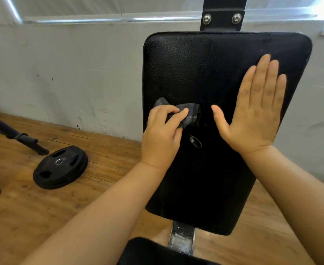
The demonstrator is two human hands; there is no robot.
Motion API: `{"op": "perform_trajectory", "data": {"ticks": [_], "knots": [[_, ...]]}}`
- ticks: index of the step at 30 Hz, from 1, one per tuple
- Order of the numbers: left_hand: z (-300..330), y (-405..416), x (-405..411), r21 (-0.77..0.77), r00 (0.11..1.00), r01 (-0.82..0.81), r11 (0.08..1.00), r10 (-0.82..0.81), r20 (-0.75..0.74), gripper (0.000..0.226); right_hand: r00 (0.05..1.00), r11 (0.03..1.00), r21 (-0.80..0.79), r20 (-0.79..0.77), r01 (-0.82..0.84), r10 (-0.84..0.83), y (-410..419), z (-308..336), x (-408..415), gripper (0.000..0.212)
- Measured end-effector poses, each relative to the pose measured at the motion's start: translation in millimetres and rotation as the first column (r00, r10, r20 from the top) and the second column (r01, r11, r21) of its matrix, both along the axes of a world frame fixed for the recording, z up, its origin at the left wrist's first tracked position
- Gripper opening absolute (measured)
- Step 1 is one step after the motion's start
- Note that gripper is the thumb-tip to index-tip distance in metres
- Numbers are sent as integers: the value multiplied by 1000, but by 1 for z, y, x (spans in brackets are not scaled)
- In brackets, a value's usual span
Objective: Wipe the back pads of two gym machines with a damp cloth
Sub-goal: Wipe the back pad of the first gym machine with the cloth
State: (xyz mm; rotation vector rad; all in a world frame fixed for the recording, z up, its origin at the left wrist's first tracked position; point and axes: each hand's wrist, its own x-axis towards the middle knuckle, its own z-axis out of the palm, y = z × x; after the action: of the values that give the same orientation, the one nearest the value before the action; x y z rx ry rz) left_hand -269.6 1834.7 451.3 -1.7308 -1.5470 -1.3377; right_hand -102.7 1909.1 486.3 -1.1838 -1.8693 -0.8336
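Nearest the camera, the rounded edge of a black padded seat (157, 251) shows at the bottom, with a scuffed grey metal bracket (182, 238) joining it to the pad above. Two bare forearms reach up from the lower edge. The left hand (162, 134) pinches a bunched dark grey cloth (188, 113) between thumb and curled fingers, holding it against the middle of the tall black textured vinyl back pad (205, 69). The right hand (256, 108) lies flat on the pad's right side, fingers straight and close together, thumb spread toward the cloth. On the wooden plank floor (42, 207) to the left lies a black round weight plate (60, 167), near a dark machine leg (15, 134). Beyond stand a marked white wall (80, 73) and a black bolted upright post (222, 16).
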Motion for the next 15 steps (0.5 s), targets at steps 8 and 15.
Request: {"op": "perform_trajectory", "data": {"ticks": [8, 15], "knots": [[-25, -13, -11, -81, 991, -7, 997, -4, -131, 34, 991, 993, -59, 86, -99, 104, -18, -61, -6, 73], [-4, -5, -9, -40, 998, 29, 999, -31, -61, 30, 992, 995, -39, 85, -90, 93, -16, -63, -7, 72]]}}
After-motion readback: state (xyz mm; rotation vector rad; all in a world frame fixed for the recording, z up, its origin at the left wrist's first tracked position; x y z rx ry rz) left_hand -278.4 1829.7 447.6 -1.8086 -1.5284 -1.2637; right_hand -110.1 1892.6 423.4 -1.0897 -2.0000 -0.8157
